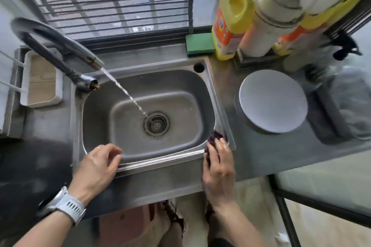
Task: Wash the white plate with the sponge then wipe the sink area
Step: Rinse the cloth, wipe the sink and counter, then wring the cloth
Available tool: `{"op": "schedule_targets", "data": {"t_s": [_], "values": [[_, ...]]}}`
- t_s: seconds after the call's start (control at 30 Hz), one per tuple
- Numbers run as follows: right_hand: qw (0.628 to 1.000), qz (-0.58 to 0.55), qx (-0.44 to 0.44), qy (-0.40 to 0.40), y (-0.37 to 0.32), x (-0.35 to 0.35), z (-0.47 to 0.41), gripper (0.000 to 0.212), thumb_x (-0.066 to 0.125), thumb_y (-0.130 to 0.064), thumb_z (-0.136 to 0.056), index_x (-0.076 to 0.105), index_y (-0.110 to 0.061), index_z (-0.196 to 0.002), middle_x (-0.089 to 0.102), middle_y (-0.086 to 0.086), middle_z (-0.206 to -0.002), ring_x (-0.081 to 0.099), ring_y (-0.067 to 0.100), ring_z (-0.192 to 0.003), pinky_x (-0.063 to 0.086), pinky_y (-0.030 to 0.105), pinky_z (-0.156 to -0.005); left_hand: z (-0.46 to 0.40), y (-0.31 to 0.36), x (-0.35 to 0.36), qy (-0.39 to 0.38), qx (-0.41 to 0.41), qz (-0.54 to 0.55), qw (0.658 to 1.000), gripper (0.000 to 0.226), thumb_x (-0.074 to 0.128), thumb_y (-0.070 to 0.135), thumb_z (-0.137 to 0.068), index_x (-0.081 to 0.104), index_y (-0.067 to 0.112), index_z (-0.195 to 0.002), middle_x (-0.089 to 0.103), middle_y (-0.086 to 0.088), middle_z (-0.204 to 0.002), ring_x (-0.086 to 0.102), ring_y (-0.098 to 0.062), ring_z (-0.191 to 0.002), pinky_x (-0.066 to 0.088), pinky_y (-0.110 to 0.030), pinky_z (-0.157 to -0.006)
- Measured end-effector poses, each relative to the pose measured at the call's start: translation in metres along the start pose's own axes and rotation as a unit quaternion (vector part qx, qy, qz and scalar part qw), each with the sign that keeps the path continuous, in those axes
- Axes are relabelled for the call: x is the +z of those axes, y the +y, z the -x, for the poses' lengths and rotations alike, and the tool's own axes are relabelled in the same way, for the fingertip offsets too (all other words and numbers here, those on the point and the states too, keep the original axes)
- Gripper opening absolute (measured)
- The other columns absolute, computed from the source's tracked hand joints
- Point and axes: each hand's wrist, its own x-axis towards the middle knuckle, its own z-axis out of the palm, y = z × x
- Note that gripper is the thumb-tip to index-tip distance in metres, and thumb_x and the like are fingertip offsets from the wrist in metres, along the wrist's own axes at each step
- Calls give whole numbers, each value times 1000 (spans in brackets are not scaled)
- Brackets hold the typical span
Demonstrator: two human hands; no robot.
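The white plate (273,101) lies flat on the steel counter to the right of the sink (208,86). A green sponge (199,43) rests on the ledge behind the sink. My right hand (219,168) presses a dark purple cloth (214,138) onto the sink's front right corner rim. My left hand (98,166) hovers over the sink's front left rim, fingers loosely curled and holding nothing. Water runs from the faucet (60,46) into the drain (156,124).
Yellow and orange detergent bottles (230,24) and a stack of white cups (277,10) stand at the back right. A white tray (41,80) sits left of the faucet. Crumpled clear plastic (349,102) lies right of the plate. The counter's front edge runs just below my hands.
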Motion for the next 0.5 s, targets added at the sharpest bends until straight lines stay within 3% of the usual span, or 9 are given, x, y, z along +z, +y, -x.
{"op": "schedule_targets", "data": {"t_s": [0.07,0.17,0.23,0.33,0.43,0.5], "values": [[996,-27,-90,-13,-42,31,18,38,66,-3,-90,66,-6,-128,56,11,-144,46,27,-139,43,45,-109,0,29,13,-1,13,19,1000,10,73,15,-89,72,23,-93,72,5,-87,68,-15,-79,56,-40,-80],[978,-81,-193,-17,-67,53,20,21,66,-9,-94,73,-10,-114,63,11,-137,55,28,-133,49,42,-102,-5,90,31,-10,26,64,998,10,73,15,-89,73,24,-94,74,7,-84,70,-11,-78,57,-37,-79],[981,-73,-182,-3,-37,41,9,19,60,-9,-98,73,-9,-112,62,13,-138,54,29,-133,48,41,-104,-10,135,44,-26,30,100,994,9,72,18,-90,73,26,-94,75,8,-82,70,-7,-78,53,-26,-75],[990,-39,-132,-25,51,-12,-5,34,59,-7,-96,65,-7,-129,51,11,-149,43,28,-142,37,39,-116,-21,193,69,-48,19,165,985,5,70,25,-92,73,27,-94,75,9,-80,69,-6,-77,49,-18,-72],[999,9,-44,-18,151,-68,-23,38,58,-15,-98,60,-8,-136,49,10,-149,46,30,-138,40,44,-113,-37,246,100,-72,-20,246,966,15,69,35,-90,75,23,-96,77,6,-80,74,-13,-79,60,-36,-81],[999,29,30,12,205,-99,-33,39,51,-20,-100,59,-6,-136,50,11,-148,50,31,-134,44,47,-109,-50,278,122,-92,-62,282,953,29,67,45,-86,75,21,-98,78,3,-81,75,-14,-79,61,-39,-82]]}}
